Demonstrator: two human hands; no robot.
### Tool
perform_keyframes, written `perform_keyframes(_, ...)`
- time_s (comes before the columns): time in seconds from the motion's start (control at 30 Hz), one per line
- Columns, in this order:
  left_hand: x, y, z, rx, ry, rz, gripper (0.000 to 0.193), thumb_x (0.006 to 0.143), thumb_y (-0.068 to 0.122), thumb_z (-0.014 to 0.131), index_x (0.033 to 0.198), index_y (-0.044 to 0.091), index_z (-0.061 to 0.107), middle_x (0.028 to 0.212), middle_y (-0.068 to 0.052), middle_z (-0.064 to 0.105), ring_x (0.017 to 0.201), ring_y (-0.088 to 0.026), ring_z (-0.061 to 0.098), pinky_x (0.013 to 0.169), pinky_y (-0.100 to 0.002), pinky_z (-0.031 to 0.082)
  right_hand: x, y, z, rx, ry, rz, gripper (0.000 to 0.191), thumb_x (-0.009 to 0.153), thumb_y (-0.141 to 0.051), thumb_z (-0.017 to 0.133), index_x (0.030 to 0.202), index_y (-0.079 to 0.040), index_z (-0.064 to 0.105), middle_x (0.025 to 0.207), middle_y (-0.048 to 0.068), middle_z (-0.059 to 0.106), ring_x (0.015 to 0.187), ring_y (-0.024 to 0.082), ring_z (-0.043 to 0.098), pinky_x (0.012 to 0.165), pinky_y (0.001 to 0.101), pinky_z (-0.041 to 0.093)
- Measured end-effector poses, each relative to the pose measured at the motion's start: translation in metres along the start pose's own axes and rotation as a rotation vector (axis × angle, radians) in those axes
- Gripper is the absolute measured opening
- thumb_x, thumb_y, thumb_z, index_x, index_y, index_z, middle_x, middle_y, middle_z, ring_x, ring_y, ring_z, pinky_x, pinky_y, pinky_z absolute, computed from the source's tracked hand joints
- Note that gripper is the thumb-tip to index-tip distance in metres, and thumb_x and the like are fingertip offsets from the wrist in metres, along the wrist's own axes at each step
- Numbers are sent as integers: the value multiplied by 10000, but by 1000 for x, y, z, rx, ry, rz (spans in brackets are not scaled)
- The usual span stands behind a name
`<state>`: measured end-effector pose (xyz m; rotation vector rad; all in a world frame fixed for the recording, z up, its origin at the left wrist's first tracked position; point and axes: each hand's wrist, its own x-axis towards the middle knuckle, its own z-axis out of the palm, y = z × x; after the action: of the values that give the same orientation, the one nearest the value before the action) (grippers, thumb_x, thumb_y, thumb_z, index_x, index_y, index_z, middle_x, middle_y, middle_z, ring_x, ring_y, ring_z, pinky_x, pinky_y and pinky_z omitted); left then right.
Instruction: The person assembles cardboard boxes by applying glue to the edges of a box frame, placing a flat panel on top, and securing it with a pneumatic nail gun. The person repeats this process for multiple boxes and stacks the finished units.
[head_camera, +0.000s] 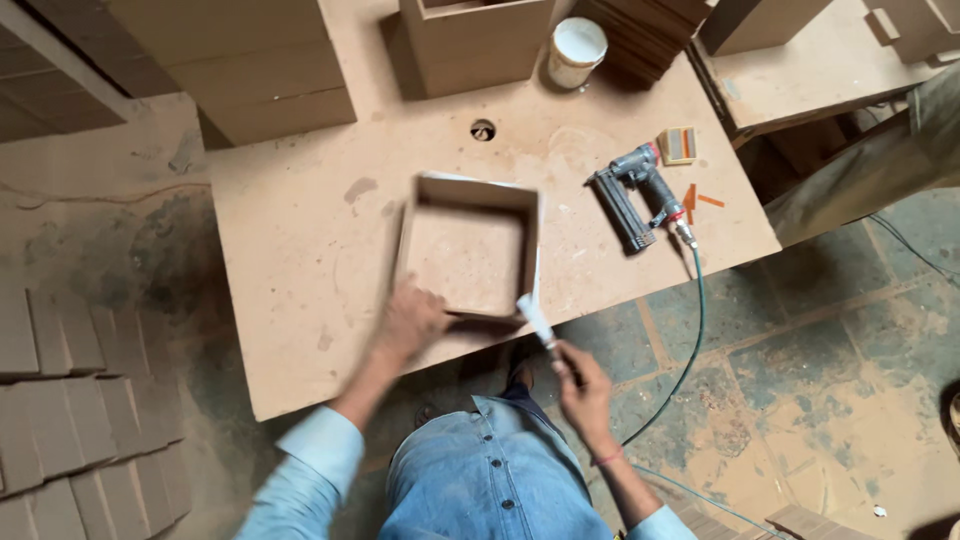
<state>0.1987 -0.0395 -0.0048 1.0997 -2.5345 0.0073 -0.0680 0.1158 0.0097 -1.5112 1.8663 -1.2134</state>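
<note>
An open square frame of brown fibreboard (470, 245) lies flat on the workbench (290, 260) near its front edge. My left hand (408, 322) grips the frame's near left corner. My right hand (582, 385) holds a brush with a pale, glue-coated head (535, 320). The brush tip touches the frame's near right corner. The picture is a little blurred around the frame and both hands.
A grey pneumatic nail gun (635, 195) with a green air hose (695, 320) lies right of the frame. A white glue pot (576, 50) and fibreboard boxes (475, 40) stand at the back. Another person's leg (870, 170) is at the right. Cut boards (80, 400) cover the floor left.
</note>
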Motion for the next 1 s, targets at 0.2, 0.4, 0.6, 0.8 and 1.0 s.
perform_keyframes(0.2,16,87,35,-125,121,-152,243,910,310,725,776,112,680,644,-67,650,664,-249,653,1075,-537,461,53,19,-16,-77,88,14,381,939,-52,685,1320,-50,678,988,143,706,819,252,671,773,323,532)
perform_keyframes(0.4,-1,34,4,-98,363,-155,130,892,151,655,896,48,735,815,-103,725,744,-252,688,993,-557,471,30,8,1,-257,12,-369,661,705,103,568,1342,-59,636,1139,173,646,1059,335,632,936,411,534)
perform_keyframes(0.6,-10,-42,-30,-122,221,-275,383,880,39,641,1256,68,705,1233,-121,730,1194,-282,669,1121,-508,441,-22,-15,26,-251,-422,-450,738,634,16,700,1364,-63,626,1118,196,642,967,352,600,809,445,531)
perform_keyframes(0.8,16,-60,-36,51,-105,76,658,589,359,837,1178,135,646,1114,-95,734,1216,-303,595,1104,-580,290,46,35,-19,-197,-35,-408,565,826,70,559,1365,-80,641,1057,142,678,948,247,647,846,350,550)
perform_keyframes(1.0,27,17,8,115,-122,-41,454,748,428,829,1020,93,689,828,-72,699,862,-262,667,1139,-566,351,65,57,-65,17,55,59,411,982,-44,638,1391,-87,625,1158,116,693,1010,187,680,832,342,570)
